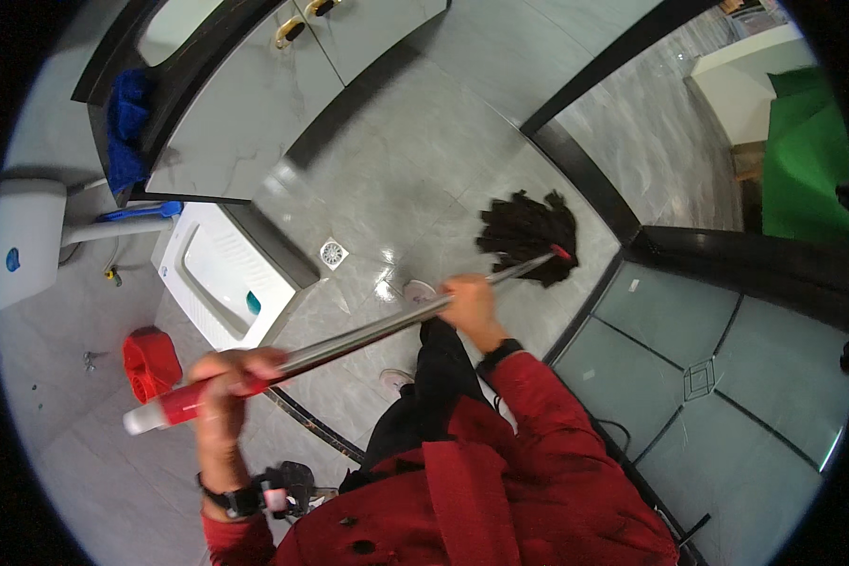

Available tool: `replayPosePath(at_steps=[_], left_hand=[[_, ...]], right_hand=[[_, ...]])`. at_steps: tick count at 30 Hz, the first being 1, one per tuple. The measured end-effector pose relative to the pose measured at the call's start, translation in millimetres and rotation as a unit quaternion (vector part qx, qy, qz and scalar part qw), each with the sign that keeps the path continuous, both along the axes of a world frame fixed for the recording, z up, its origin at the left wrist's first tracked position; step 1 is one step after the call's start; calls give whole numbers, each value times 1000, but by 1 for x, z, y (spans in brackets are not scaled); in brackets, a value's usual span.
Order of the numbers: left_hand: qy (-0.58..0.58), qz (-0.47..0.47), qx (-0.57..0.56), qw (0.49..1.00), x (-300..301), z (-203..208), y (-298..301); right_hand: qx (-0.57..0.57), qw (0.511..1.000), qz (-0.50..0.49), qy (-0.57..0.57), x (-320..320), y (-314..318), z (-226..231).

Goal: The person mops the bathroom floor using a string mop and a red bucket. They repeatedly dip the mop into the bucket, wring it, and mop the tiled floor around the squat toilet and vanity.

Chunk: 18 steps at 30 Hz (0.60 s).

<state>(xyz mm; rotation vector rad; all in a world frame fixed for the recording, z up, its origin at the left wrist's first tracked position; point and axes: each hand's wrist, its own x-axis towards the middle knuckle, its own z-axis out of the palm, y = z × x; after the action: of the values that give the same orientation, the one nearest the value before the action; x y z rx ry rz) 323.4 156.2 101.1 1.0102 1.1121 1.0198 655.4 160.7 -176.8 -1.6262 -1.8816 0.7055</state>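
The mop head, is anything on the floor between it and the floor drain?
Nothing visible lies on the grey tiles between the mop head and the floor drain. Both the left hand and right hand grip the mop handle.

The view was evenly and fairly brightly lit from above, with small white glints on the glossy grey tiled floor [415, 179] near the round metal drain [334, 252]. Shadows were soft and short. Heavy fisheye distortion bent the black floor border strips [585, 170] and rounded the frame into black corners. Focus was sharp centrally, softening toward the rim.
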Motion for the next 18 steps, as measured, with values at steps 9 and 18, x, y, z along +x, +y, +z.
replayPosePath(at_steps=[9,18], left_hand=[[-75,-113,-77,988,113,-65,34],[-35,18,26,999,20,18,37]], right_hand=[[-100,956,-117,-250,145,4,-44],[-73,988,-6,-138,9,75,10]])
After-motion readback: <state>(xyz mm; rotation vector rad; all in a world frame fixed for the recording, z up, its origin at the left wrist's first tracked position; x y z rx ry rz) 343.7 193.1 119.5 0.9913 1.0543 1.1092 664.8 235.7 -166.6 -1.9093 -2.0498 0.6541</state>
